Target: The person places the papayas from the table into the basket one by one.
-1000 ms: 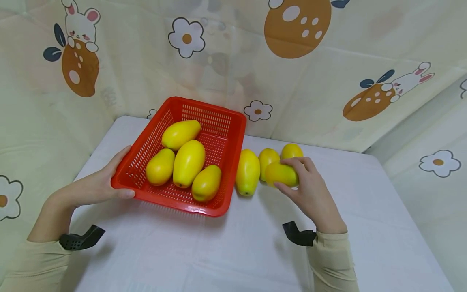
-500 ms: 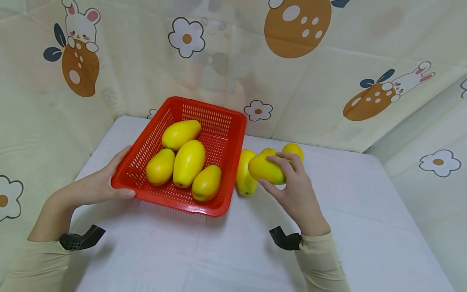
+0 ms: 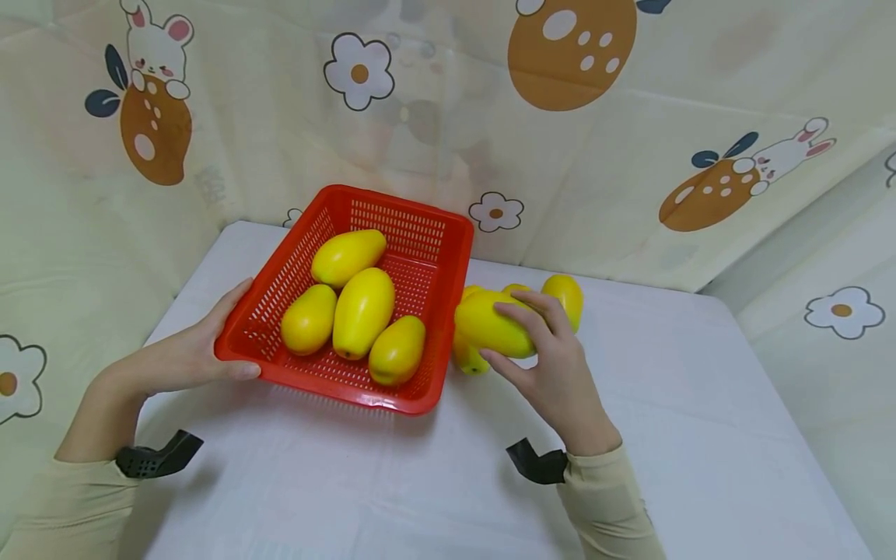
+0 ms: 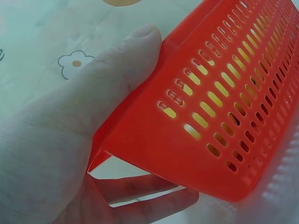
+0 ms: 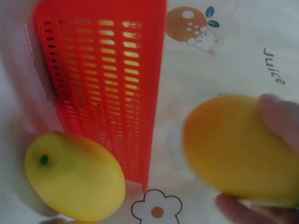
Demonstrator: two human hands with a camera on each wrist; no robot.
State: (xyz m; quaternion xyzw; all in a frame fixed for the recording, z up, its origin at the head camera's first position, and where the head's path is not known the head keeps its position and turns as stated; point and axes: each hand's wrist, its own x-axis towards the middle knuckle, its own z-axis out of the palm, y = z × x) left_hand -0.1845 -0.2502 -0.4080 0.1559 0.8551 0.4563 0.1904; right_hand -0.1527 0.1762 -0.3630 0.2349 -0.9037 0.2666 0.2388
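A red plastic basket (image 3: 409,406) with slotted sides holds several yellow mangoes (image 3: 364,311). My left hand (image 3: 189,350) grips its near-left corner; in the left wrist view the thumb lies along the rim and fingers reach beneath it. Just right of the basket, my right hand (image 3: 553,365) holds another yellow mango (image 3: 490,323) between thumb and fingers, raised off the table. That held mango partly covers a greenish-yellow mango (image 3: 470,358) lying beside the basket. In the right wrist view, the held mango (image 5: 233,144) is blurred and apart from the basket wall.
Behind my right hand lie more mangoes, one of them (image 3: 563,295) plainly seen and another mostly hidden. A white cloth covers the table (image 3: 350,482). A printed curtain (image 3: 595,171) hangs along the table's back edge.
My right hand has carried its mango leftward, from above the other loose mangoes to near the basket's right rim. The left hand and the basket have stayed in place.
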